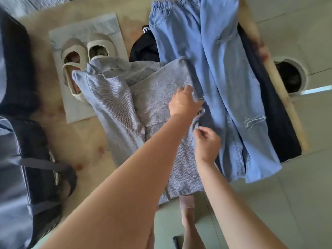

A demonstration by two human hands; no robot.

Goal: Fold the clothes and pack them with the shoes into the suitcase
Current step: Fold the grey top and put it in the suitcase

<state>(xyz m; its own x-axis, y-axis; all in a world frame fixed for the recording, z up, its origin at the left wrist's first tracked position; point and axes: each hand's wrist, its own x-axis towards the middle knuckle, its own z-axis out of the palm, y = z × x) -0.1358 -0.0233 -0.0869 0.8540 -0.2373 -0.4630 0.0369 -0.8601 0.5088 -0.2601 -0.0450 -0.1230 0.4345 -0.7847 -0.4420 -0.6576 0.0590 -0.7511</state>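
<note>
Pinching the dark edge of the grey-blue striped fabric garment (111, 105) on the beige worktop (86, 139) with left hand (185, 103) and right hand (206, 143), each grip closed on it.

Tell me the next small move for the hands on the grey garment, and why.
Probably fold the edge that both hands hold over toward the middle of the grey garment. The left hand grips that edge and the right hand pinches it nearer the hem. The garment lies spread out and unfolded, with one corner over the shoes.
</note>
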